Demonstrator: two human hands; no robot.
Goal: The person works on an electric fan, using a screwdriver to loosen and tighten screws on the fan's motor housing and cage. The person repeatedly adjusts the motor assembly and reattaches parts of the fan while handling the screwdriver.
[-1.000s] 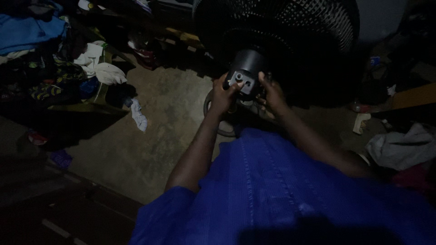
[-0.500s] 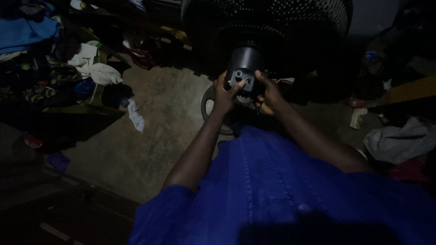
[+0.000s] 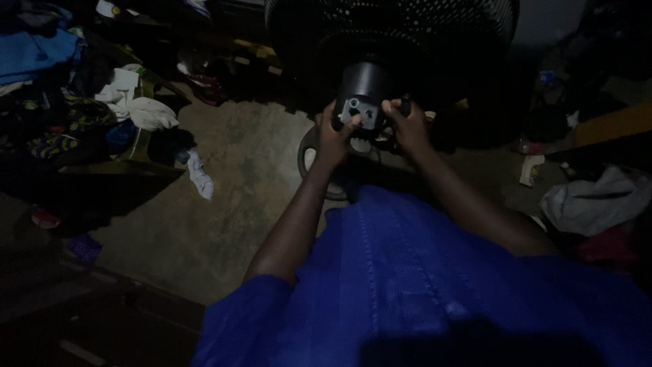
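Observation:
A black standing fan with a wire grille (image 3: 407, 27) faces away from me in dim light. Its black motor housing (image 3: 365, 85) ends in a grey back plate (image 3: 360, 112) with small holes. My left hand (image 3: 333, 136) grips the left side of that housing, thumb on the plate. My right hand (image 3: 407, 126) holds a dark tool handle (image 3: 406, 105) upright beside the plate's right edge. Whether the tool's tip touches the plate is hidden. My blue sleeves and shirt fill the lower frame.
The fan's round base (image 3: 319, 163) sits on a bare concrete floor (image 3: 224, 204). Clothes and white cloths (image 3: 136, 102) pile up at the left. A pale bundle (image 3: 591, 204) lies at the right, a wooden plank (image 3: 611, 122) behind it.
Both hands and the motor housing have drifted slightly left in view. My right hand now shows a dark handle raised beside the plate.

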